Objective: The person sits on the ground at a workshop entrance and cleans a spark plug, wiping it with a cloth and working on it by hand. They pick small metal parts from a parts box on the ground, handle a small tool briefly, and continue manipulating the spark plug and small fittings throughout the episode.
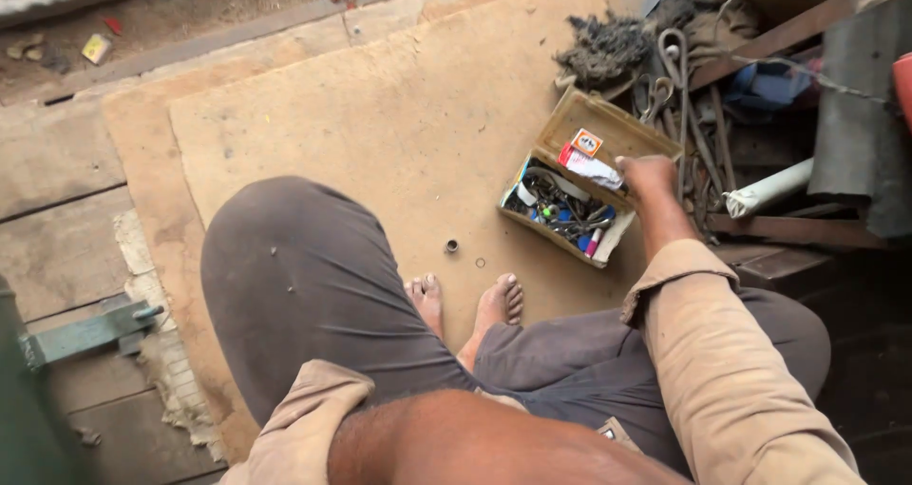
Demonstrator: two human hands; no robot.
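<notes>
- The right hand (649,174) reaches out to the open cardboard box (589,176); its fingers curl down onto the box's far right edge, beside a small white packet (591,167) with an orange label. How tightly they close, or whether they grip anything, cannot be told.
- The left hand is out of view; only the bare left forearm (475,442) crosses the bottom of the frame.
- The box lies on a brown board (380,114), just beyond the person's bare feet (470,300), its near half full of small dark parts and coloured bits.
- A small metal nut (452,246) and a thin ring (480,263) lie on the board between the box and the feet.
- Behind the box are scrap metal rods (689,114), a clump of dark fibre (603,48) and a white roll (769,189).
</notes>
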